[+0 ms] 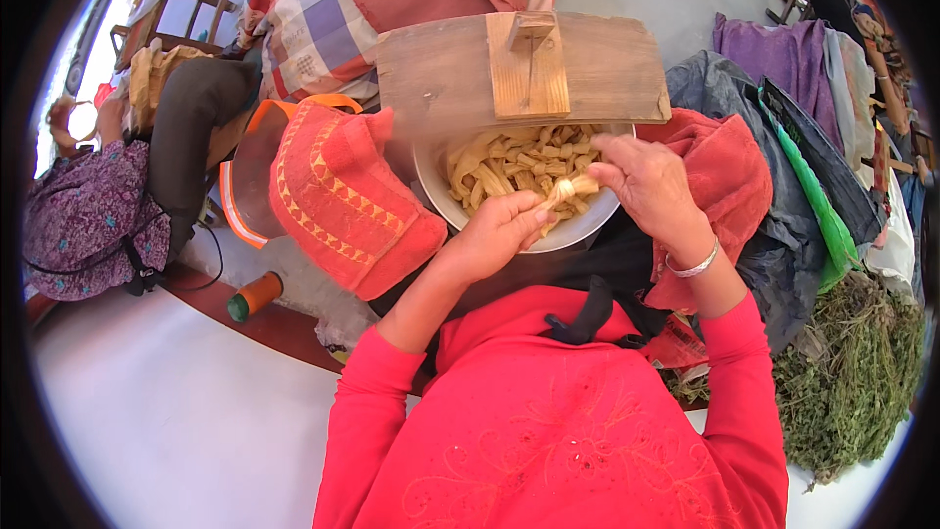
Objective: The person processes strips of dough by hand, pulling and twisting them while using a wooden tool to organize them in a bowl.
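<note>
A metal bowl in front of me holds many pale-yellow, ribbed strips. Above its near side, a twisted bundle of such a strip is pinched in the fingertips of my left hand. A lighter band goes round the bundle's middle. My right hand, with a silver bracelet at the wrist, is bent in a pinch close beside the bundle. Whatever lies between its thumb and fingers is too small to tell. A wooden board with a nailed crosspiece overhangs the bowl's far rim.
Red towels lie left and right of the bowl. An orange thread spool rests at the left. Dark plastic bags and a heap of dried herbs are at the right. Another person's patterned sleeve shows far left.
</note>
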Available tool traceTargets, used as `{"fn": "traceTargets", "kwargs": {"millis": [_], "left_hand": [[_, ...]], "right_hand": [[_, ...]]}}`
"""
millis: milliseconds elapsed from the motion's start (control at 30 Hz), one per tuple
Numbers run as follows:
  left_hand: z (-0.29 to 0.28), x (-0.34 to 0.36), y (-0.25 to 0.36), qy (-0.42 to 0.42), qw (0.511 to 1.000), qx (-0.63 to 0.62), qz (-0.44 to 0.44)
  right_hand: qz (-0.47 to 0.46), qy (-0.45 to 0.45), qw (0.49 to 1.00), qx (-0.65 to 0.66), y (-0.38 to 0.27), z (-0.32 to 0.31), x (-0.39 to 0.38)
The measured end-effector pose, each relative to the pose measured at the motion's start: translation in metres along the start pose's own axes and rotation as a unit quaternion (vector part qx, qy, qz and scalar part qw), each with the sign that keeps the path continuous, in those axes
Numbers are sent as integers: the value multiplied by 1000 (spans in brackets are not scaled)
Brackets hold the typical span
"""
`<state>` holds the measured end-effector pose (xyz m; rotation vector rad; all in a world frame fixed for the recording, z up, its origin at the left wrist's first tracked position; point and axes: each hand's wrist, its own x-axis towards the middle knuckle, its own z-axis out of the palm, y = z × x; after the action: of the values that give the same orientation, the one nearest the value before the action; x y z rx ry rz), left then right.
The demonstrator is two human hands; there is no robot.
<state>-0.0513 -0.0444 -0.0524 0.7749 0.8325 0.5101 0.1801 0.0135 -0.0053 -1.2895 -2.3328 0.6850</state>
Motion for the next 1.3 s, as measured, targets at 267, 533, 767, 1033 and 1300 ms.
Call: {"fn": "traceTargets", "kwargs": {"millis": [267, 533, 767, 1033, 1300], "left_hand": [[18, 37, -10, 97, 900, -425, -30], [29, 68, -23, 119, 848, -516, 6], [43, 51, -18, 244, 967, -69, 4], [38, 27, -13, 204, 775, 543, 252], [46, 32, -15, 318, 797, 458, 232]], "right_hand": [[-170, -10, 985, 29, -29, 31, -39], [-31, 102, 961, 255, -22, 74, -58], [69, 171, 960, 209, -28, 71, -66], [-81, 167, 983, 10, -24, 53, -56], [59, 263, 903, 335, -13, 88, -49]]}}
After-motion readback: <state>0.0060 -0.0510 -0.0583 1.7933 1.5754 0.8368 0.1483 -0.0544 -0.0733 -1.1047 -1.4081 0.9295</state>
